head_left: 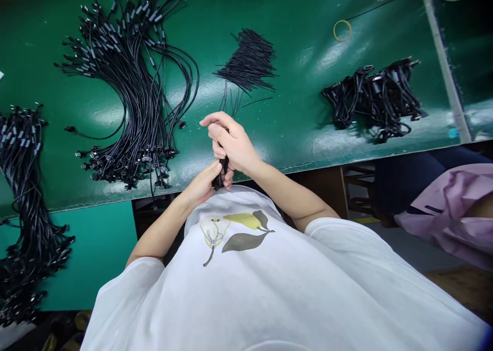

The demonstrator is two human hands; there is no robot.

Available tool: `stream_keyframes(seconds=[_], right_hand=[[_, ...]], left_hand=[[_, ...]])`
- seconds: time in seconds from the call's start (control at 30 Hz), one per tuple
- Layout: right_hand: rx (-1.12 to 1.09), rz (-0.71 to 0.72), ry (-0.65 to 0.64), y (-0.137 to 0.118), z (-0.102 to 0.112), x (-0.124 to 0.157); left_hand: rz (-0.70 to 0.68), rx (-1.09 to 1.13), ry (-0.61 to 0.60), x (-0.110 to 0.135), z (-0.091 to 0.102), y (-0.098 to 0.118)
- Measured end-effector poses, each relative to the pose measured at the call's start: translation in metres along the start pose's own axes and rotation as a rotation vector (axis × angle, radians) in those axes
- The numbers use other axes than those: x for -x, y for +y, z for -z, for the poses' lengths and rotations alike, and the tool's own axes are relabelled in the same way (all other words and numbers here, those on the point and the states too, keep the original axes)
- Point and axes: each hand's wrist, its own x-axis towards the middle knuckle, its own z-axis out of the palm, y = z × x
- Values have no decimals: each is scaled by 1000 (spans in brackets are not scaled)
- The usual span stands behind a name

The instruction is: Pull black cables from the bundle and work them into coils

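At the near edge of a green table (292,130), we find a folded black cable bundle (225,163) gripped between two bare hands, just in front of a white shirt. Its long axis runs roughly away from the body, toward the far edge, the outer end tipped slightly to the right. The left hand (202,183) wraps the end closer to the body; the right hand (238,146) is curled around the outer end, its index finger pointing left. Whether a tie is pinched in those fingers, we cannot tell.

Straight out beyond the hands, toward the far edge and a little right, we see a heap of thin black ties (251,58), a few strays on its near side. The right hand is the nearer to it. To the left, long loose cables (134,84) lie in a bowed sheaf reaching from the near edge toward the far one, while a second bunch of cables (29,189) hangs over the near edge at the left corner. Well to the right, near that same edge, we count several folded cables (381,96) lying clustered together.
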Motion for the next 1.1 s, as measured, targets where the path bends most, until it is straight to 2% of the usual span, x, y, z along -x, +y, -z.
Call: stream_keyframes(seconds=[0.13,0.23,0.4,0.47,0.57,0.73,0.9,1.03,1.1], right_hand=[[62,-26,-139,1,5,-8],[44,-50,-195,3,8,-12],[-182,-136,-251,3,17,-17],[-282,-187,-241,0,21,-18],[-339,-215,-158,-3,24,-15],[-292,-132,-14,-2,19,-12],[-280,-175,-58,7,29,-13],[-327,-232,-178,15,39,-6],[-310,-219,-216,19,42,-3]], left_hand=[[60,36,17,-3,0,6],[94,86,57,-5,-5,8],[134,176,59,-4,-13,11],[142,192,59,-4,-12,12],[207,196,53,-7,-9,12],[151,249,61,-14,-3,0],[184,360,85,-15,0,-10],[304,458,64,-15,-1,-17],[318,461,49,-17,-2,-21]])
